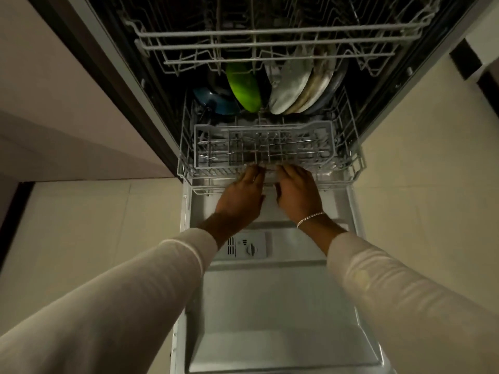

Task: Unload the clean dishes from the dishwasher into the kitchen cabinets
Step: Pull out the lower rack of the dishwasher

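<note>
In the head view, both arms are stretched forward over the open dishwasher door (270,306). The left hand (240,195) and the right hand (297,193) are held close side by side, and the front rim of the lower rack (186,170) is gripped by their curled fingers. The fingertips are blurred. The green plate (244,87) and the pale plates (291,90) are stood on edge at the rack's back, partly hidden by the upper rack (270,44). The cutlery basket (199,147) is laid with its long side left to right
</note>
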